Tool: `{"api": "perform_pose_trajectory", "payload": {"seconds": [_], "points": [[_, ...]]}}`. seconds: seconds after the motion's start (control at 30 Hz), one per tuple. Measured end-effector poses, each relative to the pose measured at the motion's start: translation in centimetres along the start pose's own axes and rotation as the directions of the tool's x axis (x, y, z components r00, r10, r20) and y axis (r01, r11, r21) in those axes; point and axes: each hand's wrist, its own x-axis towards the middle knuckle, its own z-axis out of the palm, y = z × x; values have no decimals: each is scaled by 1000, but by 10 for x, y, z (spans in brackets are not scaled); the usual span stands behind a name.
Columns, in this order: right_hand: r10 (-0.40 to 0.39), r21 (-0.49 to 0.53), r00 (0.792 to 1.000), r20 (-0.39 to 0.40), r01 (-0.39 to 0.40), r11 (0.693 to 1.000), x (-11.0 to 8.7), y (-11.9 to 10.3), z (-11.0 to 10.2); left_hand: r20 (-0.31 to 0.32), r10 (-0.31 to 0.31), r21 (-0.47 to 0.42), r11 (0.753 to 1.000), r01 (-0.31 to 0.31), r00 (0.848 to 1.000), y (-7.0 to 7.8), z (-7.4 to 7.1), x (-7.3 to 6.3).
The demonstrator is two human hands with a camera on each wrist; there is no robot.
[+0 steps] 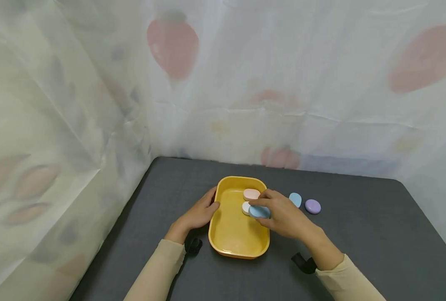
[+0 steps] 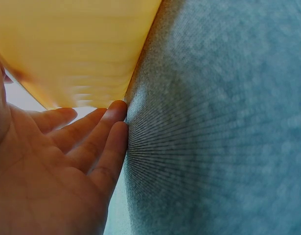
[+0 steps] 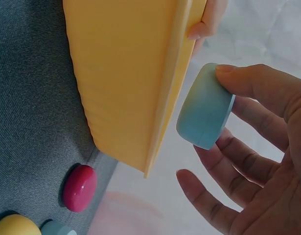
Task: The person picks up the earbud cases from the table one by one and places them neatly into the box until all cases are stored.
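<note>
In the head view, a yellow tray [image 1: 230,244] sits on the dark table, with a pale pink oval block [image 1: 251,194] and a white rounded block [image 1: 246,208] inside. My left hand [image 1: 198,213] holds its left wall, thumb over the rim and the other fingers [image 2: 86,142] against the outside. A blue oval block [image 3: 205,107] is pinched between the thumb and fingers of my right hand [image 1: 285,215], over the tray's right part. The little finger of that hand is off the block in the right wrist view.
Right of the tray lie a light blue block [image 1: 295,199] and a purple block [image 1: 312,206]. The right wrist view shows a magenta oval block [image 3: 80,188] and a partly visible yellow block [image 3: 17,226] on the table. A printed curtain [image 1: 223,113] hangs behind.
</note>
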Motion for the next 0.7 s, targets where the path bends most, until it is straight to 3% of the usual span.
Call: {"api": "perform_pose_trajectory", "payload": {"seconds": [0.3,0.7], "points": [[24,10,999,21,-24,1000,2,2,5,0,-10,-9,1000,10,1000,-4,0,2],[-41,-59,999,-8,40,997,6,6,17,-17,-13,16,1000,13,1000,-2,0,2]]}}
